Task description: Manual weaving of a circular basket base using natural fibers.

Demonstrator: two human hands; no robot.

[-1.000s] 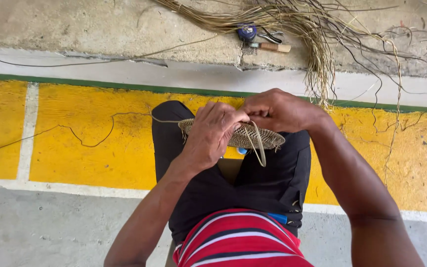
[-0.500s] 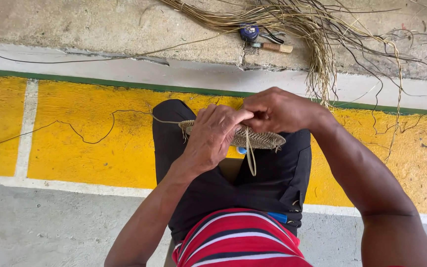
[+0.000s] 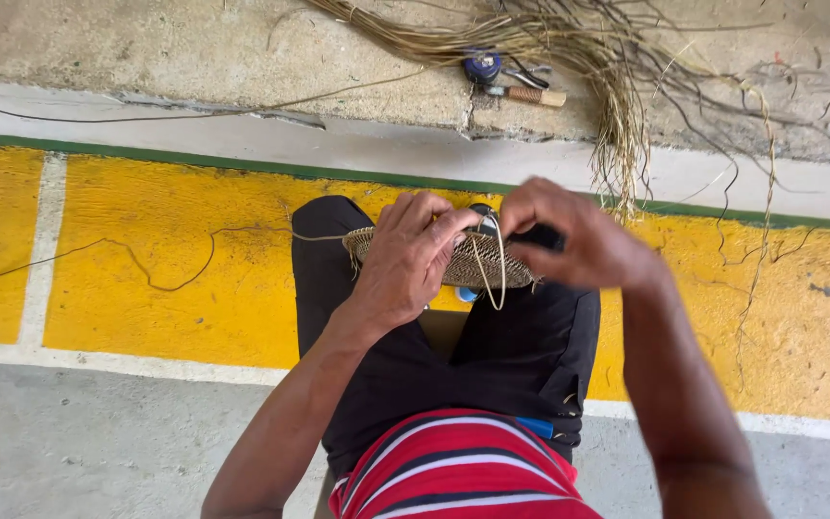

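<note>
Two hands are closed on a woven fibre disc (image 3: 453, 258): left hand (image 3: 413, 255) gripping its rim, right hand (image 3: 578, 235) pinching a looped strand (image 3: 492, 274).

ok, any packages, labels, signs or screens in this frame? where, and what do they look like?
None in view: no package, label, sign or screen.
Nearest to a marking: painted floor, yellow blocks with white lines and a green stripe along the concrete ledge.
Both hands, left hand and right hand, are on a flat woven disc of tan fibre.
</note>
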